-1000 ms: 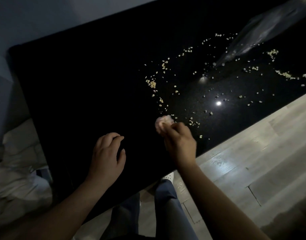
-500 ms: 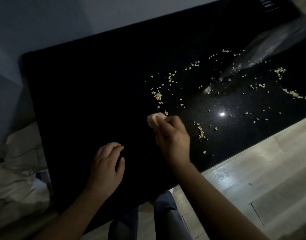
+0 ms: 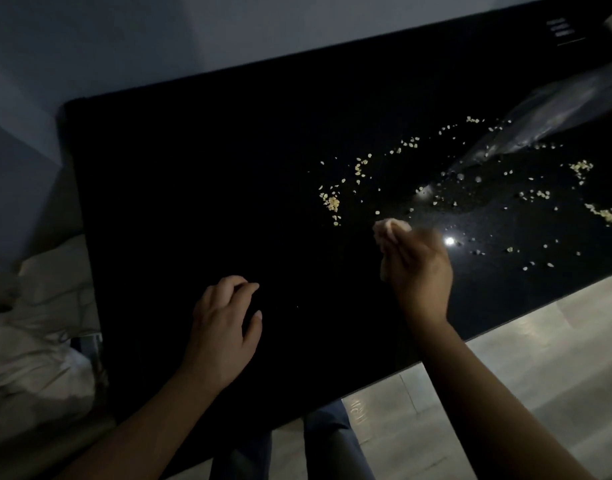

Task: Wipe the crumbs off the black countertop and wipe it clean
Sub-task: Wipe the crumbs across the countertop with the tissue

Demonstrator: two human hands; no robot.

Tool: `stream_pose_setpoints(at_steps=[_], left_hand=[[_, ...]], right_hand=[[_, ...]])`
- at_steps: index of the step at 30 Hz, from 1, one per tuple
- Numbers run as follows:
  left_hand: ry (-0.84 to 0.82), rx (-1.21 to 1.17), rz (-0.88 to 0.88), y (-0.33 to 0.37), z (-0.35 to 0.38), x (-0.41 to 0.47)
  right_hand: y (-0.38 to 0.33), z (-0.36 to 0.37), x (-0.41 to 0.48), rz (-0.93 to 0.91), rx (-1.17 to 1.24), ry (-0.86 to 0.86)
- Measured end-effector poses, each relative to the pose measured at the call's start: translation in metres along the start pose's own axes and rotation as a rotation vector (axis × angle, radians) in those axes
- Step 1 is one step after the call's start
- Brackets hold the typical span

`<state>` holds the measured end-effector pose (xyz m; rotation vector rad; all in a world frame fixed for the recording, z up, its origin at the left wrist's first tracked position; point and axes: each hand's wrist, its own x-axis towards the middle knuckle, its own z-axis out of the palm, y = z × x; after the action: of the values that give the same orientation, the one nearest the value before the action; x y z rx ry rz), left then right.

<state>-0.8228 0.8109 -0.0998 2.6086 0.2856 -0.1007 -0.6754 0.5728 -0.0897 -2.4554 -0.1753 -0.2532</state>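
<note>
The black countertop [image 3: 200, 188] fills the middle of the head view. Several pale crumbs [image 3: 332, 202] lie scattered over its right half, out to the right edge. My right hand [image 3: 419, 271] grips a small pale wad of cloth or tissue [image 3: 387, 230] just right of a crumb cluster, low over the surface; the hand is motion-blurred. My left hand [image 3: 225, 323] rests on the bare left part of the counter near the front edge, fingers loosely curled, holding nothing.
A clear plastic bag [image 3: 554, 119] lies on the counter at the far right. A bright light reflection [image 3: 449, 241] shines beside my right hand. Pale bedding or fabric [image 3: 34, 341] sits left of the counter; light wood floor [image 3: 540, 368] is at the right.
My right hand with the wad has moved right and slightly away from me across the counter, past the front crumbs. My left hand stays in place.
</note>
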Motion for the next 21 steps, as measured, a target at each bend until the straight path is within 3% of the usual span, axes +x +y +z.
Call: stream_pose_setpoints(at_steps=[6, 13, 16, 21], left_hand=[[-0.024, 0.029, 0.006, -0.005, -0.010, 0.024], [-0.034, 0.071, -0.004, -0.004, -0.029, 0.067], [0.010, 0.041, -0.022, -0.003, -0.031, 0.078], [0.081, 0.062, -0.054, -0.011, -0.025, 0.099]], right_hand=[[-0.058, 0.044, 0.007, -0.105, 0.202, -0.101], [-0.055, 0.101, 0.036, -0.115, 0.123, -0.256], [-0.024, 0.084, 0.031, -0.129, 0.050, -0.165], [0.004, 0.039, 0.026, 0.082, 0.052, -0.013]])
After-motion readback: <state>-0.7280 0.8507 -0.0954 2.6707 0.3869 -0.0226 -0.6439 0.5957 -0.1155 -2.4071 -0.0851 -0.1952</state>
